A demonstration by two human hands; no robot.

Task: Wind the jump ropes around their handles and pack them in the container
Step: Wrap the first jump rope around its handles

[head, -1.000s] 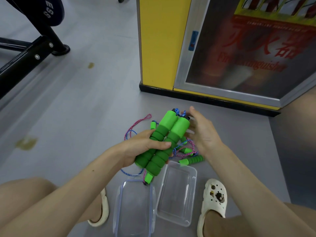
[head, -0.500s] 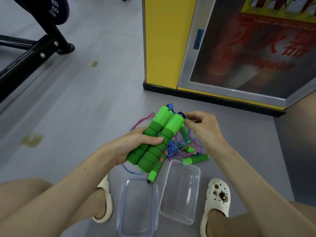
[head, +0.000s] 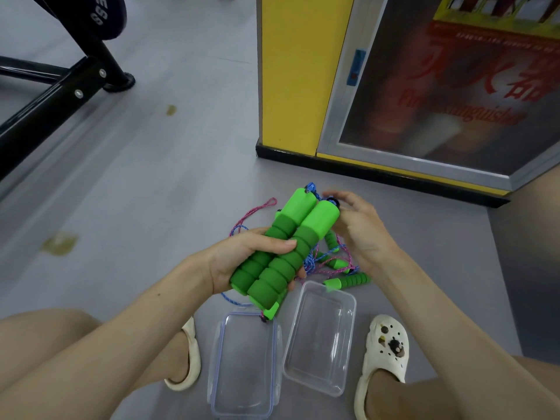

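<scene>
Stained grey floor (head: 151, 207) (container (head: 318, 344) on it) — yellow cabinet (head: 288, 71) behind.

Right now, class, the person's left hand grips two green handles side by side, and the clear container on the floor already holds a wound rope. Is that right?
Not quite. The left hand does grip the two green handles side by side, but the head view shows the clear container on the floor holding nothing; loose ropes lie on the floor beyond it.

L hand (head: 242, 265) w/ 2 green handles (head: 315, 221)
</scene>
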